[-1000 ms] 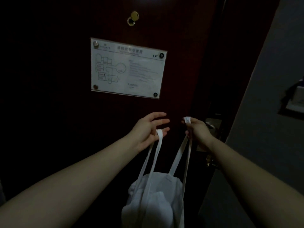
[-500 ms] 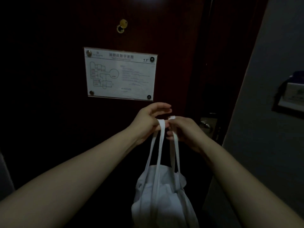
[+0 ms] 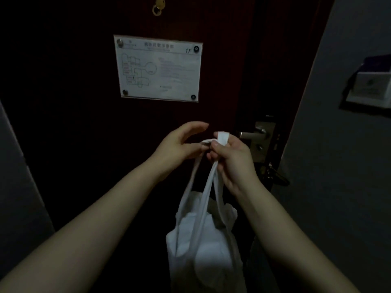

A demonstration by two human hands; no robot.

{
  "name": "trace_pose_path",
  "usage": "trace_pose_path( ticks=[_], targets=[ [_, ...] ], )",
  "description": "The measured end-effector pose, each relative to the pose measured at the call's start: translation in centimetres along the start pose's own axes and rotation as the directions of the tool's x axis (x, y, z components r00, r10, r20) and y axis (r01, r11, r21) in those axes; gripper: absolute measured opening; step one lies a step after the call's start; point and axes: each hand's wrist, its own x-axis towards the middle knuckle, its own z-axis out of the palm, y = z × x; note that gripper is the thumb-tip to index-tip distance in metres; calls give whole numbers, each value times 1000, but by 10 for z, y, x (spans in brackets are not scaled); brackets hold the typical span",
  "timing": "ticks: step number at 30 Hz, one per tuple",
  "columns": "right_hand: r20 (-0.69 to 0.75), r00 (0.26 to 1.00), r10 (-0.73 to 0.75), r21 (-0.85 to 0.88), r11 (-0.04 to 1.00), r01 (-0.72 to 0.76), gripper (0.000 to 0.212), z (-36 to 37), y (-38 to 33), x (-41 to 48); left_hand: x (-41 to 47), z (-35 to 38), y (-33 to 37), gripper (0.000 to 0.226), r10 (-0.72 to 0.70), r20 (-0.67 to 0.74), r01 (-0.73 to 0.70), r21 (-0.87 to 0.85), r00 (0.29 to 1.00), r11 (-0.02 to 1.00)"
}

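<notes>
A white cloth bag (image 3: 203,246) hangs in front of a dark red door (image 3: 74,134) in dim light. Its two long straps (image 3: 206,187) run up to my hands. My right hand (image 3: 230,157) grips one strap, whose looped end sticks up above my fist. My left hand (image 3: 182,142) is right beside it, thumb raised, with the other strap looped over its lower fingers. The two hands touch at the strap tops.
A white floor-plan sign (image 3: 158,68) is fixed to the door, with a brass peephole cover (image 3: 158,6) above it. A metal lever handle (image 3: 254,135) with a lock plate sits just right of my right hand. A grey wall with a card holder (image 3: 370,89) stands at right.
My hands came together from about a strap's width apart, so the two straps now meet at the top. The bag hangs narrower beneath them, and the door handle has come into view.
</notes>
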Motion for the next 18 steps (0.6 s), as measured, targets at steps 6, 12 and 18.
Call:
trace_pose_path(
  ticks=[6, 12, 18],
  targets=[
    [-108, 993, 46, -59, 997, -53, 22, 23, 24, -43, -81, 10, -56, 38, -272, 60, 258, 179, 960, 950],
    [-170, 983, 64, -97, 992, -82, 25, 25, 34, -77, -118, 48, -72, 29, -274, -121, 269, -50, 954, 962],
    [-156, 987, -27, -307, 952, -23, 13, 8, -8, -91, -124, 13, -50, 32, -251, -27, 233, -291, 968, 928]
  ],
)
